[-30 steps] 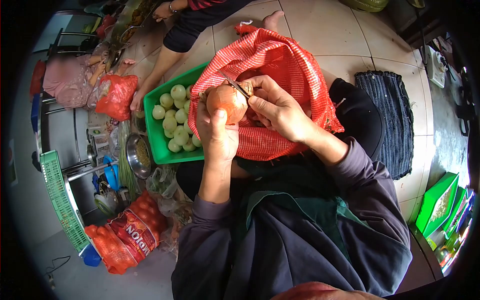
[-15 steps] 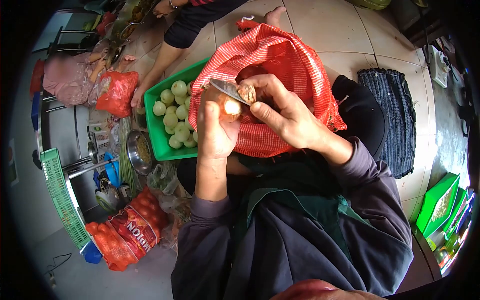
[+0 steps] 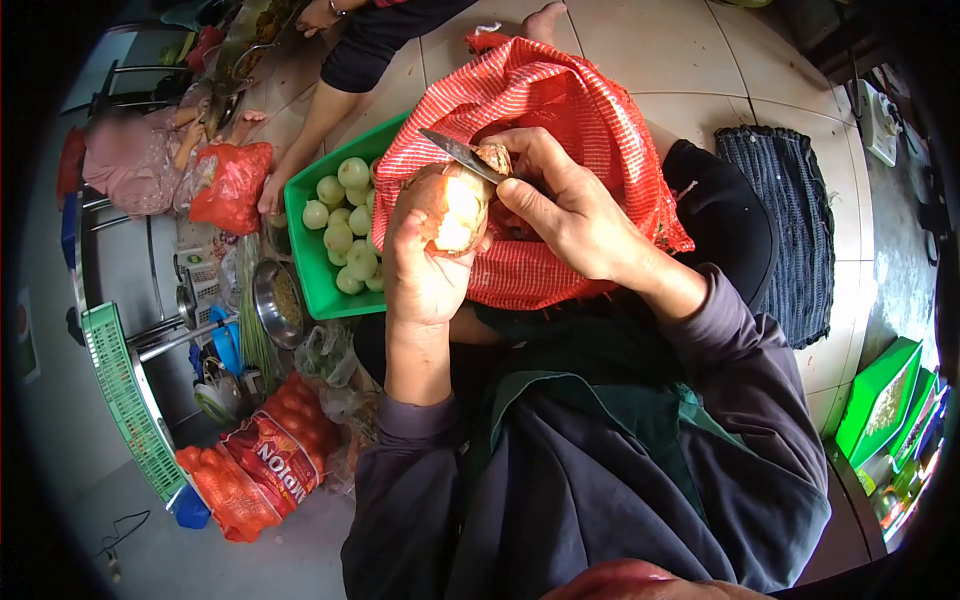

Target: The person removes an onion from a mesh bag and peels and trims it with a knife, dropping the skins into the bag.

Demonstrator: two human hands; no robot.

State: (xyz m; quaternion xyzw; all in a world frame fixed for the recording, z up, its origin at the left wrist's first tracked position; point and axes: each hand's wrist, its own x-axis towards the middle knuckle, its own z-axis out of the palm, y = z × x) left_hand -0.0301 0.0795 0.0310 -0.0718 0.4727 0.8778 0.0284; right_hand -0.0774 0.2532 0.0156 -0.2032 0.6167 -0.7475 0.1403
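My left hand [image 3: 425, 262] is wrapped round a large brown-skinned onion [image 3: 460, 212], whose cut pale face is turned up and to the right. In my right hand [image 3: 575, 215] is a small knife [image 3: 455, 150], its dark blade pointing up and left just above the onion. A cut-off piece of onion [image 3: 494, 157] is pinched against the blade by my right fingers. The knife's handle is hidden in my palm. Below both hands, an open red mesh sack [image 3: 530, 280] lies spread across my lap.
A green tub [image 3: 318, 285] of peeled onions [image 3: 340, 238] stands to the left of the sack. Beyond it are a metal bowl [image 3: 278, 303], a red bag [image 3: 232, 188] and a full onion sack [image 3: 265, 455]. Two other people sit nearby. A dark mat [image 3: 778, 235] lies at right.
The onion has turned in my left hand, and more of its pale cut face shows. My right hand with the knife has shifted slightly up and left.
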